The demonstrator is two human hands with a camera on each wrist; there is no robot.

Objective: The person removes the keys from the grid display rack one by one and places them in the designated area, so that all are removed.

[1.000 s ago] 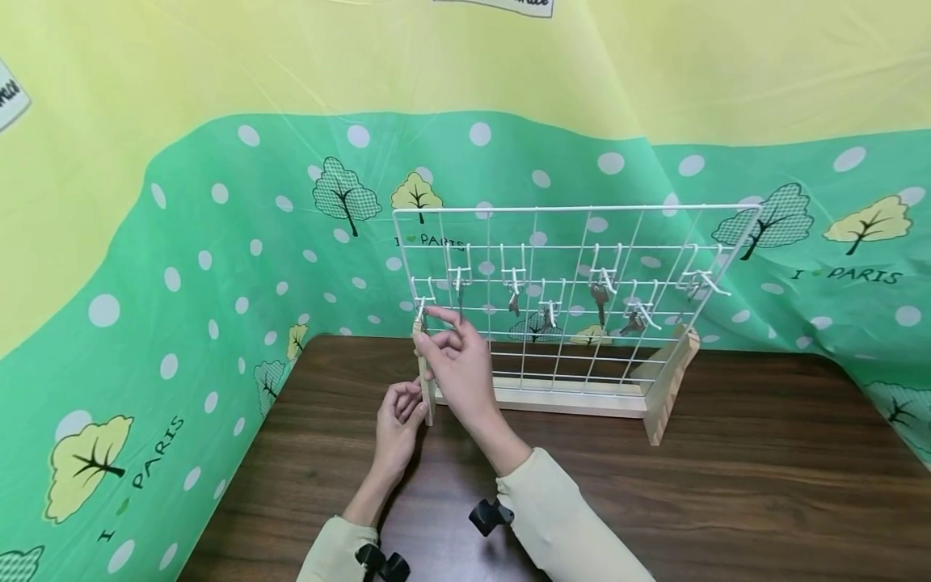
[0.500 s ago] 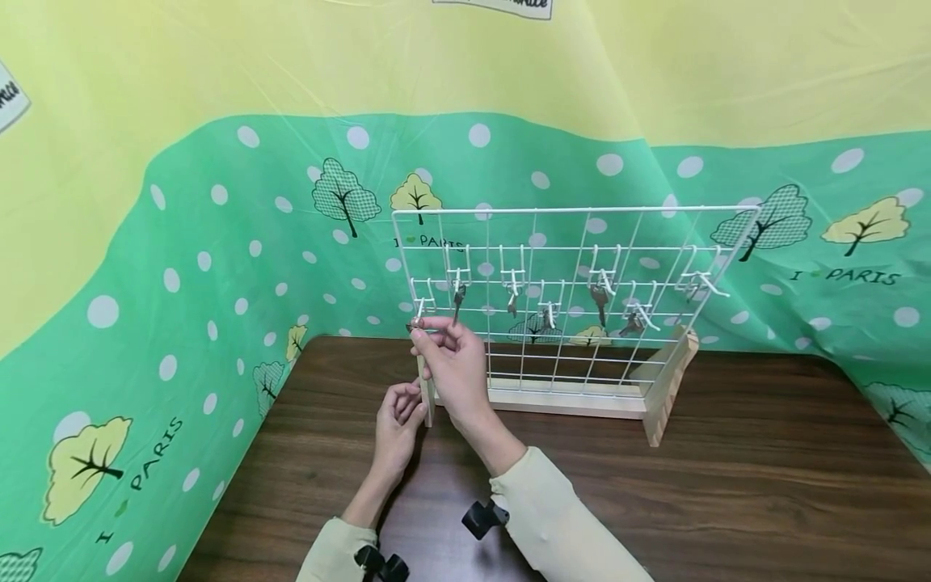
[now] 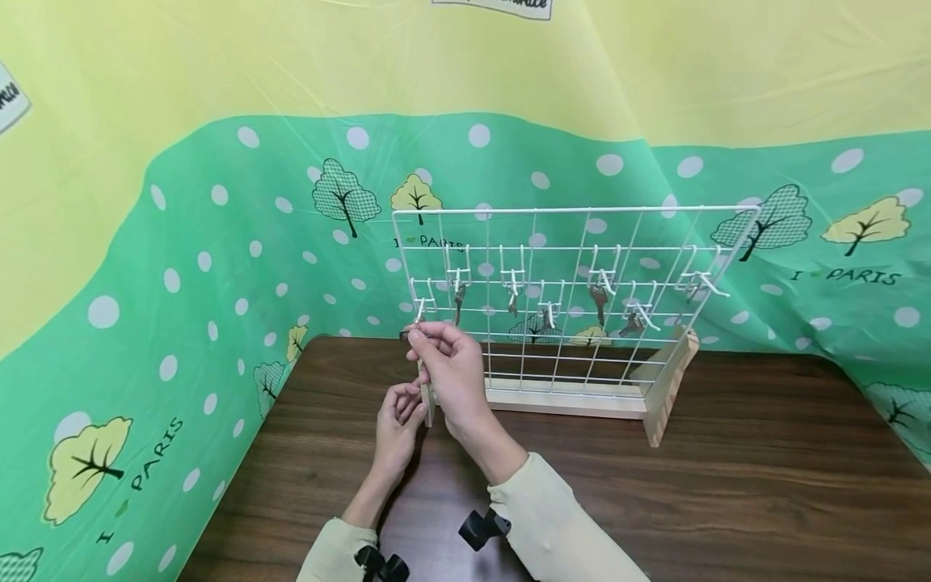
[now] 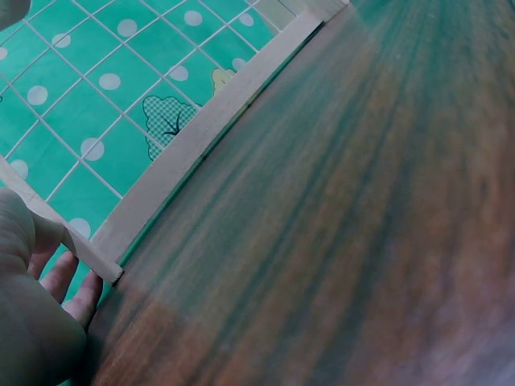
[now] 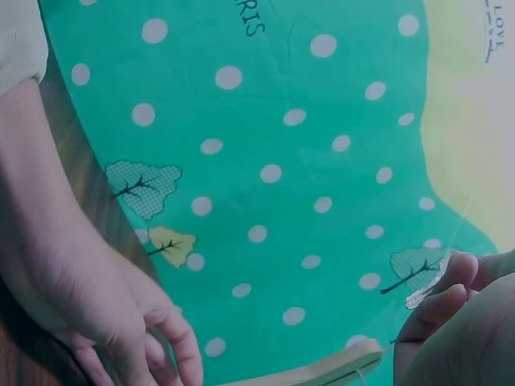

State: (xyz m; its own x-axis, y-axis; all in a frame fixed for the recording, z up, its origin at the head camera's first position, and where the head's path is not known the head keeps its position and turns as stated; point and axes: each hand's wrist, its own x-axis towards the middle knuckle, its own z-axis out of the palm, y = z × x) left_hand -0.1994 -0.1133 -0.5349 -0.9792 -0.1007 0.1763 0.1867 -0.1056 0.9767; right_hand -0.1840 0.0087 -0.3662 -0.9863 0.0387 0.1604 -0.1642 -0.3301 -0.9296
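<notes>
Where the white wire rack [image 3: 567, 291] stands on the dark wood table [image 3: 727, 501], head view: right hand [image 3: 449, 368] raised at the rack's left edge, fingertips pinching a small key [image 3: 407, 330] just below the leftmost hook [image 3: 422, 305]. Left hand [image 3: 398, 424] lower, fingers curled against the rack's wooden left post [image 3: 427, 396].

Left wrist view: left hand [image 4: 32, 305] fingers rest on the post [image 4: 80, 245].

Right wrist view: key [image 5: 424, 294] pinched between thumb and finger; left hand [image 5: 96, 297] nearer, fingers loosely bent.

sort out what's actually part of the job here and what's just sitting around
In the job:
- right hand, pinching a key by the far-left hook
- left hand, steadying the wooden rack post
- wire grid

Lying about:
- other hung keys
- table
- patterned cloth
</notes>
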